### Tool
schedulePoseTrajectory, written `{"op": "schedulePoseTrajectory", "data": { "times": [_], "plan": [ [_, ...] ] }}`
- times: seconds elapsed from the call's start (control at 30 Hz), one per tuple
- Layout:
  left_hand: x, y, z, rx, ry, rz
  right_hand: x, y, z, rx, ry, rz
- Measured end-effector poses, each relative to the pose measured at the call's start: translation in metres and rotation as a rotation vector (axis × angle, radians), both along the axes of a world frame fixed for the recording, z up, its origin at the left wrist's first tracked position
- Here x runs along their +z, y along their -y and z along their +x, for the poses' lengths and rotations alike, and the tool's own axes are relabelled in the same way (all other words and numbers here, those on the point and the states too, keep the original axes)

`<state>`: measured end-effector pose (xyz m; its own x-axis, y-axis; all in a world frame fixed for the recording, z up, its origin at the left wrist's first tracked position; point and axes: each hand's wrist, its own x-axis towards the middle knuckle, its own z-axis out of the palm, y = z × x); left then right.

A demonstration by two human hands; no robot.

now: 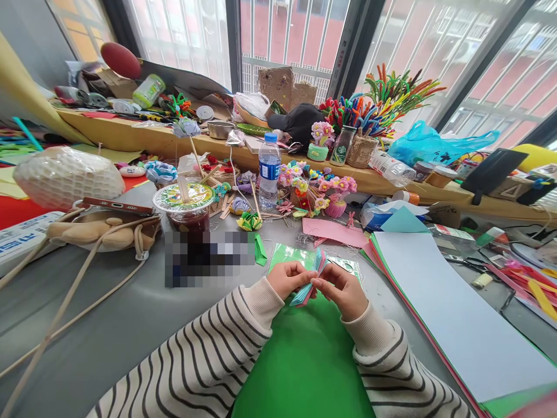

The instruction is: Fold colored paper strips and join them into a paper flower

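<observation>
Your left hand point(288, 278) and right hand point(343, 290) pinch the folded paper point(310, 278) closed at its middle, probably keeping its pleats together

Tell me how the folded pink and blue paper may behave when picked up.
The pleated paper is probably light, being thin sheets. Its ends may spread easily, as the left hand and right hand pinch only the middle.

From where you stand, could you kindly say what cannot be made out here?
In the head view:
Middle of the pleated paper: hidden by left hand and right hand.
Base of the cup: covered by pixelation.
Bottle label: print too small.
Near end of the green material: cut off by bottom edge.
</observation>
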<state>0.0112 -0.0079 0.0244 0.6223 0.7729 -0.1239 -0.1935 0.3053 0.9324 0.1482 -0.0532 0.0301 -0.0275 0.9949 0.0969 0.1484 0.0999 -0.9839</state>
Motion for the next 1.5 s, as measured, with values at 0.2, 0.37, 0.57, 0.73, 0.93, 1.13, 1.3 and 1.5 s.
{"op": "schedulePoseTrajectory", "data": {
  "times": [0.2, 0.37, 0.57, 0.73, 0.93, 1.13, 1.3, 1.5],
  "plan": [
    [0.0017, -0.0008, -0.0015, 0.040, -0.005, 0.006, 0.0002, 0.0002, 0.0054, -0.044, -0.054, -0.059],
    [0.0022, -0.0005, -0.0020, 0.057, -0.004, -0.002, 0.0024, 0.0021, 0.0065, -0.076, -0.041, -0.040],
    [0.0021, -0.0005, -0.0014, 0.043, 0.000, 0.016, 0.0054, 0.0029, 0.0053, -0.085, -0.046, -0.049],
    [0.0018, -0.0007, -0.0016, 0.042, 0.002, 0.015, 0.0046, 0.0025, 0.0069, -0.078, -0.058, -0.073],
    [-0.0003, -0.0009, -0.0022, 0.035, 0.006, 0.028, 0.0037, 0.0024, 0.0062, -0.084, -0.056, -0.074],
    [0.0001, -0.0008, -0.0014, 0.045, -0.003, 0.028, 0.0041, 0.0026, 0.0060, -0.084, -0.024, -0.053],
    [0.0018, -0.0003, -0.0012, 0.057, -0.008, 0.010, 0.0038, 0.0037, 0.0053, -0.065, -0.025, -0.034],
    [0.0026, 0.0003, -0.0005, 0.088, -0.024, 0.030, 0.0025, 0.0062, 0.0045, -0.041, 0.029, 0.036]
  ]
}}
